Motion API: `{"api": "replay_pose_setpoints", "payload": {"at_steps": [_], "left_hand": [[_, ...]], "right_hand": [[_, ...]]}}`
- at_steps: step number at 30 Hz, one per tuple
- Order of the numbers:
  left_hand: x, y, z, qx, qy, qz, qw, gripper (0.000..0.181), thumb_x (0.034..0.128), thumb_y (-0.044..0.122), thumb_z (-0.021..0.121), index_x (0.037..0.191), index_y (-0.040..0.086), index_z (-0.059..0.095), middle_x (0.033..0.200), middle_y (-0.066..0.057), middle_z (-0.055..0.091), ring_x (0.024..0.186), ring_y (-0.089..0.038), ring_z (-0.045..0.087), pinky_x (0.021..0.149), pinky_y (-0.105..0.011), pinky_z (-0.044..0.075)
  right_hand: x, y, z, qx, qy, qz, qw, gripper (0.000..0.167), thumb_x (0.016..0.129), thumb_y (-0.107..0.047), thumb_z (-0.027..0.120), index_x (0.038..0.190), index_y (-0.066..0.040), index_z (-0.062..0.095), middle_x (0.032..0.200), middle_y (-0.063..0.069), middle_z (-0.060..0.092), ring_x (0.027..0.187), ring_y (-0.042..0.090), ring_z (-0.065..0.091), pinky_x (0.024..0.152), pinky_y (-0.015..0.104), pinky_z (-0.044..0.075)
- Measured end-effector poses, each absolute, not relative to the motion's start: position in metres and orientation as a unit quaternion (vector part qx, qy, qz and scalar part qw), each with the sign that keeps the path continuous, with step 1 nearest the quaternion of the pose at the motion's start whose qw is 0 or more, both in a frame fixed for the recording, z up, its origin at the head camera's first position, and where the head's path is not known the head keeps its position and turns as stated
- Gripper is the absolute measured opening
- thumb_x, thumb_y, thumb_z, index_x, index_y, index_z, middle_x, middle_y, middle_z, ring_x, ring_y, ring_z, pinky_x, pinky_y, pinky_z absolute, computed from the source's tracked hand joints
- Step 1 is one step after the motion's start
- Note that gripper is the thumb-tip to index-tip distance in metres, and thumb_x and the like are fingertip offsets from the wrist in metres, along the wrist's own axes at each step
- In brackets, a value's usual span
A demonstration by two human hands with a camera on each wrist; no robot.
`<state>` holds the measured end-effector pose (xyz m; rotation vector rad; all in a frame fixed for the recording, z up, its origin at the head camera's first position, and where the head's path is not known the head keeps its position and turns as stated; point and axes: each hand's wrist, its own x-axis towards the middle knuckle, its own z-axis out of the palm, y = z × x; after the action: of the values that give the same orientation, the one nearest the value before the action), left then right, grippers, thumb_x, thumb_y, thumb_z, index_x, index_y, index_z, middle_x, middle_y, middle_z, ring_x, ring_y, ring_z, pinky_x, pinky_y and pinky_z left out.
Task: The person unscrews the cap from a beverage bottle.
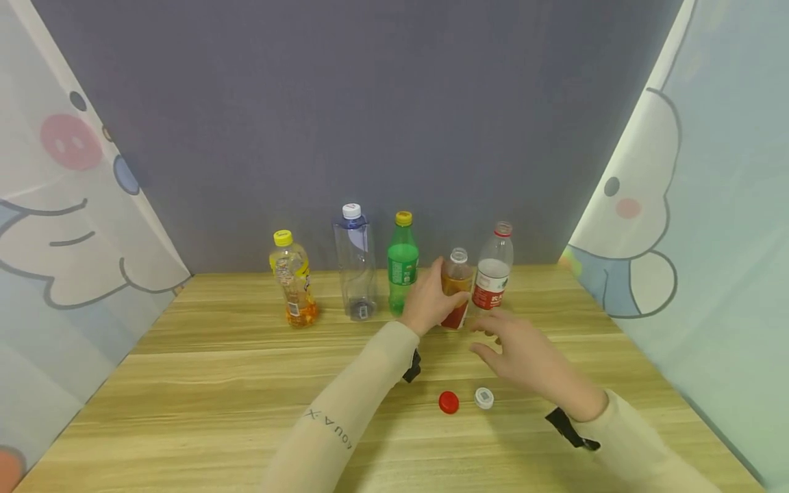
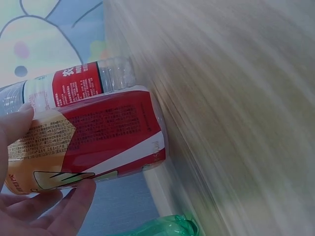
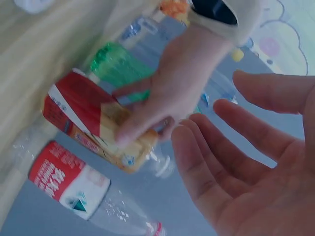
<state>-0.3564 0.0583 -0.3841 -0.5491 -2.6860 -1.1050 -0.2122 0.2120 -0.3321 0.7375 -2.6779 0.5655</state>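
An amber bottle [image 1: 458, 283] is gripped round its side by the left hand [image 1: 431, 298], with the thumb on the right side and the fingers on the left. It is held upright on the far right part of the tabletop [image 1: 216, 411], and its neck is left uncapped. Nothing is grasped by the right hand [image 1: 524, 352], which is held just to the near right of the amber bottle, its fingers loosely bent and spread apart from the thumb. Just right of the amber bottle, a red-ringed bottle [image 1: 492, 274], also uncapped, is stood upright, its label printed in red and white. To the left, a green bottle [image 1: 403, 263] topped with a yellow lid is placed, followed by a tall bottle [image 1: 357, 267] closed by a white lid and, farthest left, a yellow bottle [image 1: 293, 277] in which some orange is seen low down. Nearer, between the forearms, a red cap [image 1: 448, 402] is set just left of a white cap [image 1: 484, 398]. The far side is closed off by a dark wall [image 1: 394, 123]. Both forearms are covered by pale sleeves [image 1: 345, 404], the left one marked with dark lettering.
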Motion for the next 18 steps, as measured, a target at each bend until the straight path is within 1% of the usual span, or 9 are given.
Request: {"api": "replay_pose_setpoints", "payload": {"at_steps": [3,5,8,12,14,16,18], "left_hand": [[-0.356,0.058,-0.384,-0.176,-0.911,-0.362,0.086,0.097,0.0887,0.049,0.076,0.16,0.005,0.026,0.147,-0.018,0.053,0.127,-0.035,0.057,0.102,-0.049,0.049],[-0.354,0.056,-0.384,-0.171,-0.911,-0.365,0.083,0.097,0.0882,0.05,0.076,0.159,0.005,0.027,0.149,-0.017,0.051,0.129,-0.035,0.056,0.103,-0.049,0.049],[-0.35,0.052,-0.385,-0.176,-0.907,-0.372,0.087,0.088,0.0874,0.049,0.078,0.153,0.006,0.039,0.142,-0.013,0.057,0.124,-0.031,0.06,0.1,-0.046,0.051],[-0.344,0.046,-0.385,-0.217,-0.9,-0.362,0.11,0.069,0.0881,0.045,0.079,0.141,0.01,0.052,0.127,-0.006,0.066,0.112,-0.023,0.065,0.093,-0.04,0.054],[-0.339,0.041,-0.384,-0.238,-0.898,-0.349,0.123,0.064,0.0893,0.042,0.078,0.14,0.012,0.052,0.126,-0.005,0.066,0.112,-0.022,0.065,0.094,-0.039,0.054],[-0.334,0.037,-0.383,-0.245,-0.9,-0.337,0.13,0.063,0.0904,0.041,0.077,0.141,0.012,0.053,0.129,-0.005,0.064,0.117,-0.022,0.063,0.097,-0.041,0.053],[-0.327,0.032,-0.381,-0.244,-0.902,-0.332,0.13,0.062,0.0924,0.039,0.076,0.142,0.009,0.052,0.132,-0.009,0.063,0.12,-0.025,0.061,0.099,-0.043,0.052]], "right_hand": [[-0.217,0.213,-0.326,0.251,-0.924,0.23,0.174,0.024,0.088,-0.007,0.078,0.111,-0.005,0.072,0.104,0.004,0.069,0.087,0.022,0.067,0.073,0.039,0.058],[-0.222,0.214,-0.323,0.25,-0.916,0.256,0.184,0.025,0.089,-0.005,0.077,0.112,-0.002,0.072,0.106,0.007,0.07,0.089,0.025,0.069,0.075,0.041,0.059],[-0.231,0.214,-0.322,0.25,-0.905,0.279,0.2,0.029,0.089,-0.004,0.077,0.117,0.0,0.07,0.11,0.011,0.07,0.095,0.029,0.07,0.079,0.044,0.059],[-0.241,0.213,-0.32,0.243,-0.897,0.298,0.22,0.039,0.089,-0.007,0.078,0.126,-0.002,0.066,0.113,0.011,0.07,0.095,0.028,0.069,0.081,0.047,0.059],[-0.245,0.213,-0.319,0.237,-0.893,0.311,0.222,0.045,0.089,-0.009,0.078,0.131,-0.004,0.064,0.116,0.012,0.069,0.096,0.028,0.069,0.081,0.048,0.059],[-0.248,0.212,-0.32,0.235,-0.888,0.328,0.223,0.048,0.09,-0.008,0.078,0.134,-0.003,0.061,0.121,0.014,0.066,0.098,0.03,0.069,0.082,0.048,0.059],[-0.251,0.212,-0.32,0.232,-0.883,0.343,0.223,0.051,0.091,-0.007,0.076,0.137,-0.001,0.058,0.127,0.017,0.063,0.102,0.032,0.068,0.083,0.048,0.059]]}}
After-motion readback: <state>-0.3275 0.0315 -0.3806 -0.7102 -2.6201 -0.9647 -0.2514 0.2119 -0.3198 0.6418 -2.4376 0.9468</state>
